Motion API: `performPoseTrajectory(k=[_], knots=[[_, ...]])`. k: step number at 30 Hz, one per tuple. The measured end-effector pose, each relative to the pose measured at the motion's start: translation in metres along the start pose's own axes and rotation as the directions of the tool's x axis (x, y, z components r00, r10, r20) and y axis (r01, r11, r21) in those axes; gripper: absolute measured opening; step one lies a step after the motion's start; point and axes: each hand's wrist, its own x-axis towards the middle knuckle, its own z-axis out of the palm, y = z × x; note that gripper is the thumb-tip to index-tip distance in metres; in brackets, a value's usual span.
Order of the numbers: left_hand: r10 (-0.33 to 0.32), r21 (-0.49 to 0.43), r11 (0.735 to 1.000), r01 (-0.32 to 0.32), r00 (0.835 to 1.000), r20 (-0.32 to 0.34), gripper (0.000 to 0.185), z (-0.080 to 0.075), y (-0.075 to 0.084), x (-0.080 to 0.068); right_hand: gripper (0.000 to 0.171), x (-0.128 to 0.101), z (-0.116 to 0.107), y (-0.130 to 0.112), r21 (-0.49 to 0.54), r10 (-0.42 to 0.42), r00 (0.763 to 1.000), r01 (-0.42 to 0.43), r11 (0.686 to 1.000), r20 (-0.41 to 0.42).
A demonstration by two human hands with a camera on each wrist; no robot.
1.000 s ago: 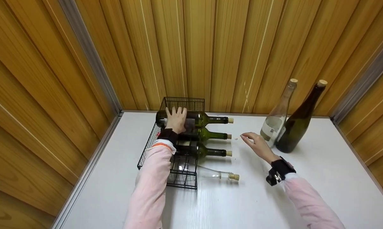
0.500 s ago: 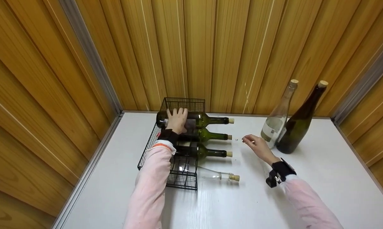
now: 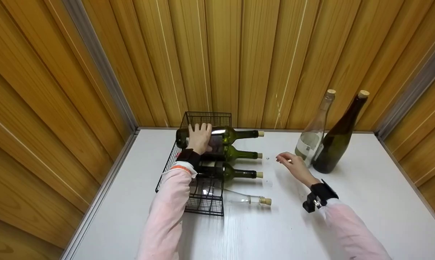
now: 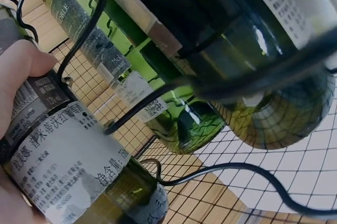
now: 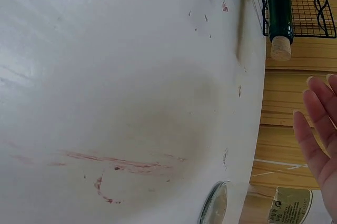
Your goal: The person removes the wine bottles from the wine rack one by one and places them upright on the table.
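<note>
Currently the left hand (image 3: 200,137) lies over the body of the top green bottle (image 3: 231,135), fingers curled round it; this bottle lies on its side at the far, upper end of the black wire rack (image 3: 206,202), corked neck pointing right. Left wrist view confirms it: the thumb (image 4: 21,69) and palm press against that bottle's white printed label (image 4: 63,161), with rack wires crossing in front and other green bottles behind. Below it in the rack lie two more green bottles, second bottle (image 3: 240,154) and third bottle (image 3: 239,174), both on their sides with necks pointing right. A clear bottle (image 3: 248,198) lies in the nearest slot, its cork just past the rack's edge, over the white table (image 3: 275,231). The right hand (image 3: 293,164) hovers above the table, holding nothing, fingers loosely bent and relaxed, between the rack's bottle necks and the two standing bottles. Right wrist view shows its fingers (image 5: 316,129) extended and apart from any thing, two corks (image 5: 280,48) visible beyond. Upright at right stand a clear labelled bottle (image 3: 313,135) and a dark bottle (image 3: 338,139), just beside each other, near the wooden wall (image 3: 239,54). Both sleeves are pink, each wrist bearing a black strap.
</note>
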Motion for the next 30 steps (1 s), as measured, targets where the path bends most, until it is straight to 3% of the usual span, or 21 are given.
performPoseTrajectory(k=[6, 11, 16, 20, 23, 26, 30], knots=[[-0.039, -0.103, 0.994, 0.027, 0.992, -0.117, 0.090, -0.012, -0.002, 0.000, 0.021, 0.001, -0.006, -0.004, 0.007, -0.022, 0.999, 0.022, 1.000, -0.027], [-0.041, -0.123, 0.992, 0.016, 0.980, -0.197, 0.087, -0.022, -0.001, 0.002, 0.024, 0.003, -0.009, -0.010, 0.017, -0.024, 0.999, 0.025, 1.000, -0.025], [-0.071, -0.208, 0.978, 0.027, 0.976, -0.207, 0.084, -0.034, 0.007, 0.002, 0.030, 0.007, -0.012, -0.019, 0.014, -0.020, 0.999, 0.020, 1.000, -0.035], [-0.131, -0.352, 0.934, 0.057, 0.973, -0.188, 0.079, -0.046, 0.021, 0.001, 0.033, 0.013, -0.018, -0.035, 0.171, -0.003, 0.998, 0.013, 0.985, -0.056], [-0.168, -0.477, 0.877, 0.061, 0.968, -0.186, 0.075, -0.057, 0.035, 0.001, 0.033, 0.021, -0.023, -0.051, 0.404, 0.022, 0.996, 0.015, 0.915, -0.086], [-0.198, -0.580, 0.813, 0.060, 0.964, -0.178, 0.069, -0.068, 0.050, -0.001, 0.037, 0.028, -0.030, -0.069, 0.613, 0.077, 0.992, -0.001, 0.790, -0.096], [-0.217, -0.665, 0.745, 0.047, 0.960, -0.175, 0.062, -0.081, 0.068, -0.004, 0.043, 0.036, -0.041, -0.095, 0.777, 0.153, 0.985, -0.038, 0.628, -0.076]])
